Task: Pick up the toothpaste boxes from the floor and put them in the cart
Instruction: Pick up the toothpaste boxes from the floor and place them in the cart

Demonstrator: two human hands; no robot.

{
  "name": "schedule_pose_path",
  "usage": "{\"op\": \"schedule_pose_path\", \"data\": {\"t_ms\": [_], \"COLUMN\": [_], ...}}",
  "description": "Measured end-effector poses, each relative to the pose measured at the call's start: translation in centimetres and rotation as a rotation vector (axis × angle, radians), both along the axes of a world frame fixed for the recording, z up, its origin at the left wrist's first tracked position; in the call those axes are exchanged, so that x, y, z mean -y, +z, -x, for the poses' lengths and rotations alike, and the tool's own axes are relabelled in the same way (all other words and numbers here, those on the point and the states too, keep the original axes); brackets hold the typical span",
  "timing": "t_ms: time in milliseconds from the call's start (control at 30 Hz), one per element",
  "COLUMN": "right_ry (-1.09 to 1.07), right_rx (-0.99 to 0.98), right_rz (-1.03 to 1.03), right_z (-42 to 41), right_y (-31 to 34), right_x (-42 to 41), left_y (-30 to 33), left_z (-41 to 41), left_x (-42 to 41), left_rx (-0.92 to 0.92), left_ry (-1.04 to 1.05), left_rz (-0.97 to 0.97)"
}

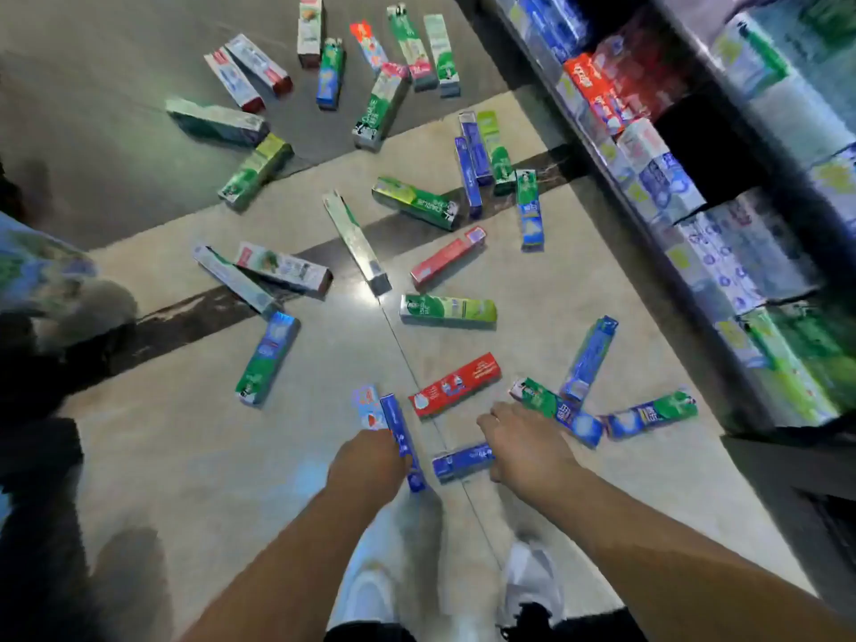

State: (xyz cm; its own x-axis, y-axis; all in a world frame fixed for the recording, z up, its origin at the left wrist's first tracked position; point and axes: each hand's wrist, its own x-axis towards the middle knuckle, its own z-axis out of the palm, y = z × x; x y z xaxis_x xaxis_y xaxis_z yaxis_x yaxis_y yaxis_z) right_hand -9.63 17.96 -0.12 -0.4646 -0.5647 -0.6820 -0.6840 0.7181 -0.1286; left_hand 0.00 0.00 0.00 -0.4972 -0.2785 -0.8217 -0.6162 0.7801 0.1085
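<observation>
Left hand (368, 461) grips two boxes (402, 437); right hand (523, 444) grips one blue box (461, 461)

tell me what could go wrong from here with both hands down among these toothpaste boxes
1. The left hand already holds a blue box and a pale box together; the grip looks loose, so one might slip out.
2. The right hand reaches over a blue box on the floor, with a green-and-blue box crowded beside it, so it may knock that one.
3. Boxes lie near the feet; a step could crush one.
</observation>
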Motion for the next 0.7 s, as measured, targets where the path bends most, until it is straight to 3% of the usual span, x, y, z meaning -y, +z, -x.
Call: {"op": "schedule_pose_path", "data": {"t_ms": [167, 367, 433, 567, 700], "right_ry": [0.071, 0.141, 0.16, 0.106, -0.064], "right_rx": [-0.011, -0.031, -0.043, -0.071, -0.075], "right_rz": [-0.077, -0.175, -0.167, -0.157, -0.13], "right_z": [-1.0, -2.4, -2.5, -1.8, -0.3], "right_y": [-11.4, -19.8, -20.8, -20.8, -17.9], "right_x": [0.1, -1.2, -1.1, -0.8, -0.1], "left_y": [-13.1, -20.8, -21.7, -22.8, -19.6], "left_z": [1.9, 3.3, 2.9, 2.0, 3.1], "left_x": [0.5, 0.5, 0.4, -1.1, 0.9], "left_rx": [0.003, -0.02, -0.066, -0.108, -0.182], "left_ry": [0.145, -0.057, -0.003, 0.298, 0.239], "left_rz": [-0.043, 0.06, 0.098, -0.009, -0.008]}}
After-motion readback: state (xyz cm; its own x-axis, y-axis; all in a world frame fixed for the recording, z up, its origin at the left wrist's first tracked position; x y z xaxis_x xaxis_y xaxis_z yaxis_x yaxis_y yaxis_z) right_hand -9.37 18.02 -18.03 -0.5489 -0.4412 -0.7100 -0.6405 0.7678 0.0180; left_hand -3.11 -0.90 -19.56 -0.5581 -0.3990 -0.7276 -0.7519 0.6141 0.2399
